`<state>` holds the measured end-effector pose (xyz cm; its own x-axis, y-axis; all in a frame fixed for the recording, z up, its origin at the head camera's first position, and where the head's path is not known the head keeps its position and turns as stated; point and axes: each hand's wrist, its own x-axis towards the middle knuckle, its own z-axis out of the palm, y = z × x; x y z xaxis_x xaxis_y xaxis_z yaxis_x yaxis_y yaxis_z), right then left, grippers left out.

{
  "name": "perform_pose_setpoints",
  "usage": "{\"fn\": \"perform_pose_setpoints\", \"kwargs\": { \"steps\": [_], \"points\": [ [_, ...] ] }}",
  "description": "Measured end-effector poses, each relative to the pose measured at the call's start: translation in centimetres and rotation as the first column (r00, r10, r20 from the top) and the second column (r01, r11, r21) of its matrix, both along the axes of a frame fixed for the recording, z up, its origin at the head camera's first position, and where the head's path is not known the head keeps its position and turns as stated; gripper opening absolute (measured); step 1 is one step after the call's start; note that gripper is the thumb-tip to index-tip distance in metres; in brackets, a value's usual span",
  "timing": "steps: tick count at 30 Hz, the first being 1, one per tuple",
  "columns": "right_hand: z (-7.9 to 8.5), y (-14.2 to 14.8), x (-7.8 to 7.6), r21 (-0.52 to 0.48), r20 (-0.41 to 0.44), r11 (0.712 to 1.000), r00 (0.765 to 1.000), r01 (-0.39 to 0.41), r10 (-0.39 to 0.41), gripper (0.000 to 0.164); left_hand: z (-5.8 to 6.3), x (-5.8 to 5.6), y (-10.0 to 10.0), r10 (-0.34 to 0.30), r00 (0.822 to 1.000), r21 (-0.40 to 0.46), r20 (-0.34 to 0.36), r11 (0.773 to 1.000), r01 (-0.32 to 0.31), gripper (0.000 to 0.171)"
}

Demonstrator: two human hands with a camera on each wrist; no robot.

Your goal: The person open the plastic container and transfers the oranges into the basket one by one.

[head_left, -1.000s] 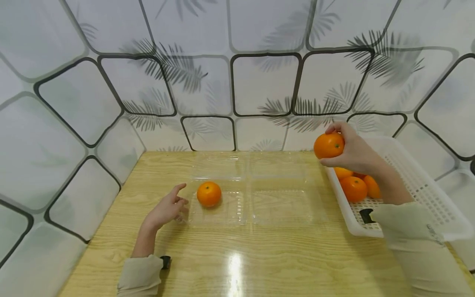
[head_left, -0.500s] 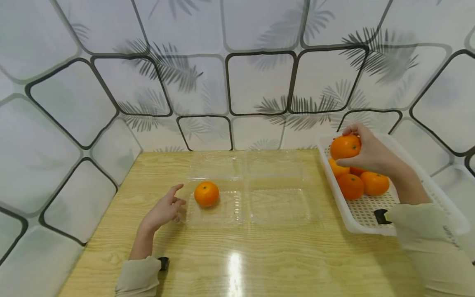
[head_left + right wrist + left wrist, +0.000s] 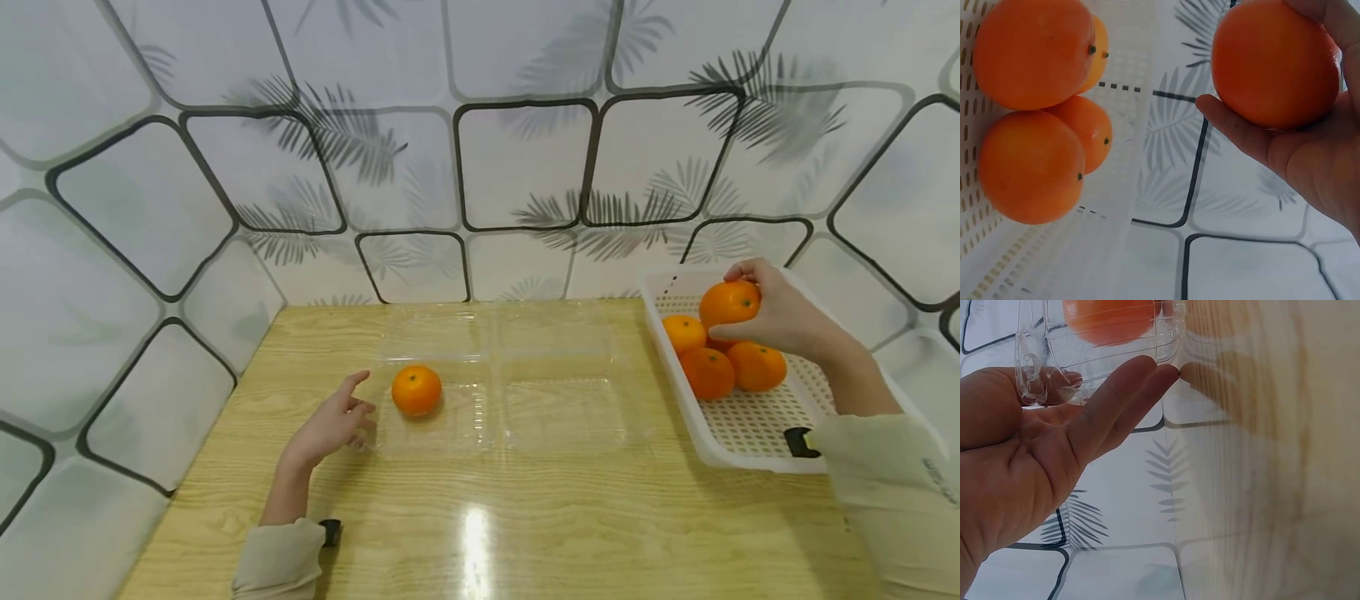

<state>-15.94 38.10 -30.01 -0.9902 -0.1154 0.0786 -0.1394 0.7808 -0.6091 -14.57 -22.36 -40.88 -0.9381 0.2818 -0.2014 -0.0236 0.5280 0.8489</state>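
Note:
My right hand (image 3: 787, 312) grips an orange (image 3: 730, 305) above the back of a white basket (image 3: 705, 442). Thumb and fingers wrap the fruit's sides in the right wrist view, and the held orange (image 3: 1275, 65) is apart from the oranges (image 3: 1032, 165) lying in the basket. My left hand (image 3: 330, 429) lies at the left edge of a clear plastic box (image 3: 450, 429) on the table. Its fairly straight fingers (image 3: 1113, 403) touch or nearly touch the box wall in the left wrist view. One orange (image 3: 416, 390) sits inside that box.
A second clear box (image 3: 566, 417) stands just right of the first, its lid (image 3: 558, 329) spread open behind it. The first box's lid (image 3: 435, 333) lies back likewise. A patterned wall (image 3: 525, 167) rises behind the wooden table (image 3: 420, 525).
My right hand has carried the orange rightward, from the basket's left rim to above its inside. More oranges in the basket now show. The left hand stays by the box.

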Motion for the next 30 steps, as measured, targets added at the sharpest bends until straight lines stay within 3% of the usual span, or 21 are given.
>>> {"fn": "perform_pose_setpoints", "kwargs": {
  "steps": [6,11,18,23,30],
  "points": [
    [-0.7,2.4,0.1,-0.043,0.027,0.996,0.997,0.075,-0.074,0.083,-0.1,0.0,0.1,0.0,1.0,-0.003,-0.001,1.0,0.0,0.062],
    [-1.0,3.1,0.4,-0.027,0.082,0.997,0.994,0.073,-0.07,0.081,-0.1,0.0,0.0,0.004,1.0,-0.003,0.002,1.0,-0.004,0.062],
    [-2.0,4.1,0.3,0.014,0.198,0.999,0.979,-0.051,0.047,0.077,-0.1,-0.1,-0.1,-0.002,1.0,0.011,0.005,1.0,0.002,0.062],
    [-2.6,3.7,0.6,0.056,0.277,0.987,0.952,-0.152,0.131,0.069,-0.2,-0.1,-0.1,-0.002,1.0,0.006,0.01,1.0,0.002,0.063],
    [-2.9,2.7,0.7,0.131,0.31,0.959,0.93,-0.249,0.199,0.068,-0.1,-0.2,0.0,-0.002,1.0,-0.01,0.0,1.0,0.002,0.063]
  ]
}}
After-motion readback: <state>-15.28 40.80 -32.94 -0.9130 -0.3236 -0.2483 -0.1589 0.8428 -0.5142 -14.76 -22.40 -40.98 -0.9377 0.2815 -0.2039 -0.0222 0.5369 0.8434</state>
